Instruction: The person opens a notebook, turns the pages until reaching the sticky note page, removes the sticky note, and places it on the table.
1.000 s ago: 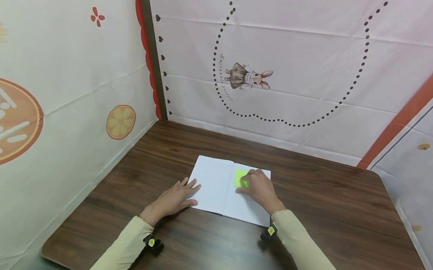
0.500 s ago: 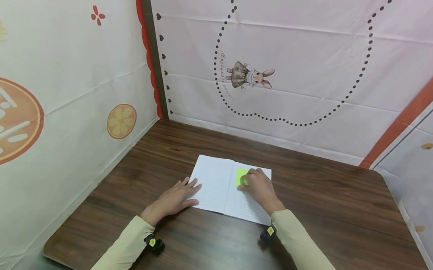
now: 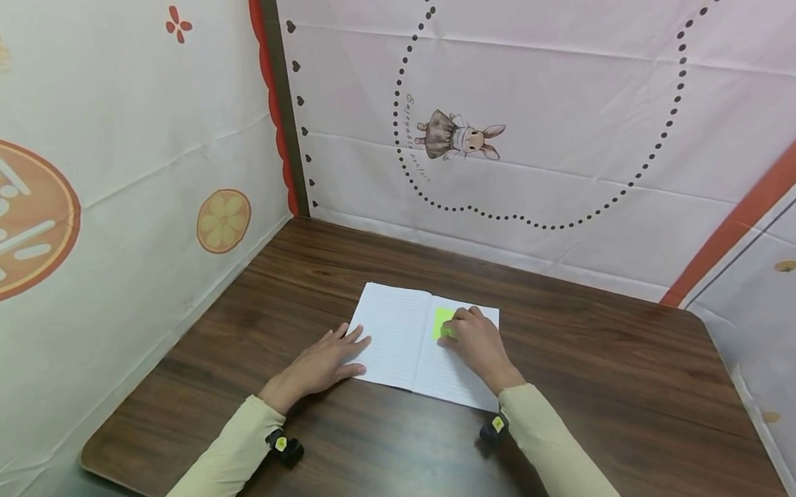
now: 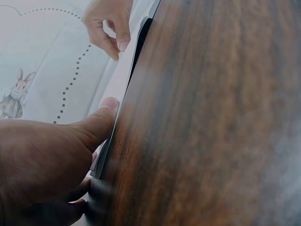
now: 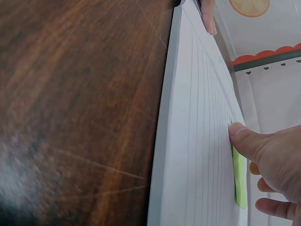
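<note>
A lined notebook [image 3: 394, 337] lies spread open on the table in the head view. On the upper part of its right page is a bright green sticky note [image 3: 442, 323], partly hidden by my right hand [image 3: 477, 345]. That hand curls its fingers and pinches at the note; in the right wrist view the thumb is right at one end of the green note [image 5: 240, 181]. My left hand [image 3: 319, 364] rests with spread fingers over the left page's outer edge, and the left wrist view shows its thumb [image 4: 101, 120] along the notebook's near edge.
The dark wooden table [image 3: 604, 420] has rounded corners. Printed fabric walls [image 3: 563, 130] stand along its back and left side, with another at the right. A small black wrist camera sits on each sleeve [image 3: 556, 448].
The right hand stays at the sticky note with barely any movement, and the left hand stays on the page edge. The head view has shifted slightly.
</note>
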Demonstrator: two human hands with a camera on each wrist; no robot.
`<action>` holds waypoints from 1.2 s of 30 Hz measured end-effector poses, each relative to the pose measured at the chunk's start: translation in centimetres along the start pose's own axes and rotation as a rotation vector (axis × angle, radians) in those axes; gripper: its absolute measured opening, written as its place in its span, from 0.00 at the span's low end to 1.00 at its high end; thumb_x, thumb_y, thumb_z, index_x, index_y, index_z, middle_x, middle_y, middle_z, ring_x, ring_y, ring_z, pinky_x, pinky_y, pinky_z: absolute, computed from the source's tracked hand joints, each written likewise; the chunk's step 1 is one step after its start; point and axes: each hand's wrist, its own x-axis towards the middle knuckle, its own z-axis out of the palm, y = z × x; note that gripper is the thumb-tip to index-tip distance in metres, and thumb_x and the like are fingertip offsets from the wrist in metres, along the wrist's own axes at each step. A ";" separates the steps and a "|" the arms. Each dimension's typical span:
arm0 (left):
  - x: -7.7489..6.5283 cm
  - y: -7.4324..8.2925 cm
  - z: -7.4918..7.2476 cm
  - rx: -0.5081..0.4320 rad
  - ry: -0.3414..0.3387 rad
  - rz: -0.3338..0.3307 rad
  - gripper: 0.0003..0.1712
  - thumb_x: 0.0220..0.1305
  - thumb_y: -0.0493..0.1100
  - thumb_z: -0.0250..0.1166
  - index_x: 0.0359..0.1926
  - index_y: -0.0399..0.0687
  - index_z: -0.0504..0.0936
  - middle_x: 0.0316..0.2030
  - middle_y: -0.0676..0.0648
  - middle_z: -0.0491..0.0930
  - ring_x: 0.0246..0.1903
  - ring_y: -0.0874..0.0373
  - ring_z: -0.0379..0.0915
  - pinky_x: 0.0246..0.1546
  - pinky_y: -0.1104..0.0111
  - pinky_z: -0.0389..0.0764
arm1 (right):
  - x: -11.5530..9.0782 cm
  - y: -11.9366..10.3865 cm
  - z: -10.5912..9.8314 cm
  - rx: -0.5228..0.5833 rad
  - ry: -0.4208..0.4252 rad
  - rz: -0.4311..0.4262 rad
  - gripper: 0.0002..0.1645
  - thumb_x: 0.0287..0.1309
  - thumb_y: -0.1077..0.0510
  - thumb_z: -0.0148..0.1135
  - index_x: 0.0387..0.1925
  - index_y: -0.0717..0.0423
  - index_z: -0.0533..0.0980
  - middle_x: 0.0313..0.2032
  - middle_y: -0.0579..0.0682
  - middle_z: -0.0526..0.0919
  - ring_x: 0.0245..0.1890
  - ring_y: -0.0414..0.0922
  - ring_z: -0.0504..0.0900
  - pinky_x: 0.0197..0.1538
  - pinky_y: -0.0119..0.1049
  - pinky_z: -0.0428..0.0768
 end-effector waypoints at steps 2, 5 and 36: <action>0.0 0.0 0.0 0.001 -0.002 -0.008 0.37 0.74 0.58 0.59 0.76 0.48 0.65 0.78 0.41 0.55 0.78 0.38 0.42 0.76 0.42 0.49 | 0.0 0.0 0.0 -0.003 0.002 -0.004 0.17 0.48 0.48 0.81 0.40 0.50 0.90 0.39 0.49 0.87 0.39 0.47 0.78 0.42 0.40 0.80; 0.0 0.0 0.0 -0.005 -0.003 -0.014 0.37 0.74 0.58 0.59 0.77 0.48 0.65 0.78 0.41 0.55 0.79 0.39 0.42 0.77 0.43 0.48 | 0.0 0.0 0.0 -0.013 0.007 -0.019 0.16 0.49 0.49 0.81 0.40 0.50 0.90 0.39 0.49 0.87 0.39 0.47 0.79 0.42 0.40 0.81; 0.1 -0.2 0.2 0.001 -0.005 -0.018 0.37 0.74 0.58 0.59 0.77 0.49 0.65 0.78 0.42 0.55 0.79 0.38 0.42 0.77 0.43 0.48 | -0.9 1.4 0.6 -0.039 0.115 -0.023 0.08 0.60 0.60 0.72 0.42 0.52 0.90 0.48 0.52 0.90 0.53 0.56 0.84 0.58 0.49 0.81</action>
